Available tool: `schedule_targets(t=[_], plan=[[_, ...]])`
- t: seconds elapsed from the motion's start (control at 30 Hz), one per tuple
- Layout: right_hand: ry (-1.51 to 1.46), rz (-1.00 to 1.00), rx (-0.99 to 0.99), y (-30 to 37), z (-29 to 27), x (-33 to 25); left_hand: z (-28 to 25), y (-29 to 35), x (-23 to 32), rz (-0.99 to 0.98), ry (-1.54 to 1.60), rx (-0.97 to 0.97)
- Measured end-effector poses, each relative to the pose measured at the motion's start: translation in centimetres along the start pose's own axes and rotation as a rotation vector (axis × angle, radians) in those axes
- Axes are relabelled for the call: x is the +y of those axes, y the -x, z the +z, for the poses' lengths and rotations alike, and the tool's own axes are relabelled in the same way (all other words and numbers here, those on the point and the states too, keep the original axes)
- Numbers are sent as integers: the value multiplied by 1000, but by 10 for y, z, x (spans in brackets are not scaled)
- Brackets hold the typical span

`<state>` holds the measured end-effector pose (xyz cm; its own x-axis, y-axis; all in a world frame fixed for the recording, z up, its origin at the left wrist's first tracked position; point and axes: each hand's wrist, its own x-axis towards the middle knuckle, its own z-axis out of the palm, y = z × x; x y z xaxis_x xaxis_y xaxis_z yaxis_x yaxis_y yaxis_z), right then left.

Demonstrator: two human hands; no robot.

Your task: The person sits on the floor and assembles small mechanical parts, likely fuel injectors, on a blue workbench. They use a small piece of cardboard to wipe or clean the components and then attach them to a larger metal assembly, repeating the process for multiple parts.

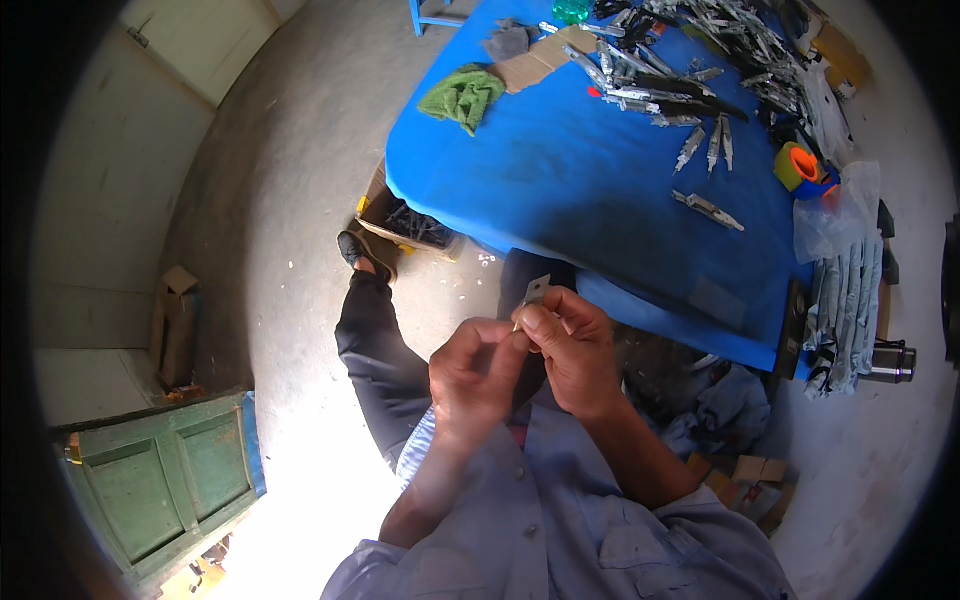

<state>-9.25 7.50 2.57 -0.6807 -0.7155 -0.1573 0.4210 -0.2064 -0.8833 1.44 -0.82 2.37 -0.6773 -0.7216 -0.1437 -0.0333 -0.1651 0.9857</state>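
Close in front of my chest, both hands are together, short of the blue-covered table's near edge. My right hand (578, 352) pinches a small flat metal piece (538, 288) between thumb and fingers; its pale end, with what looks like a small hole, sticks up. My left hand (472, 372) is closed too, its thumb and fingertips meeting the right hand's at the lower end of the piece. What those left fingertips grip is hidden. On the table ahead lies a single long silvery metal part (708, 210), apart from the others.
A blue-covered table (560, 170) carries a heap of metal parts (640, 85), a green cloth (462, 97), cardboard (545, 62) and orange-and-yellow tape rolls (800, 168). Wrapped parts (845, 300) and a steel flask (890, 362) are right. A box of dark parts (375, 210) stands on the floor.
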Motion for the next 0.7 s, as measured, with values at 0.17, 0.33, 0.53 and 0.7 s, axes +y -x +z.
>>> schedule_targets(t=[0.17,0.33,0.53,0.7], plan=[[-20,90,-57,-1,0,3,-6,2,4,66,-4,41],[78,155,-51,0,8,-6,-13,2,8,214,-176,91],[173,16,-79,13,9,9,-15,-2,5,681,-571,170],[211,63,-57,13,8,13,-20,1,0,652,-544,136]])
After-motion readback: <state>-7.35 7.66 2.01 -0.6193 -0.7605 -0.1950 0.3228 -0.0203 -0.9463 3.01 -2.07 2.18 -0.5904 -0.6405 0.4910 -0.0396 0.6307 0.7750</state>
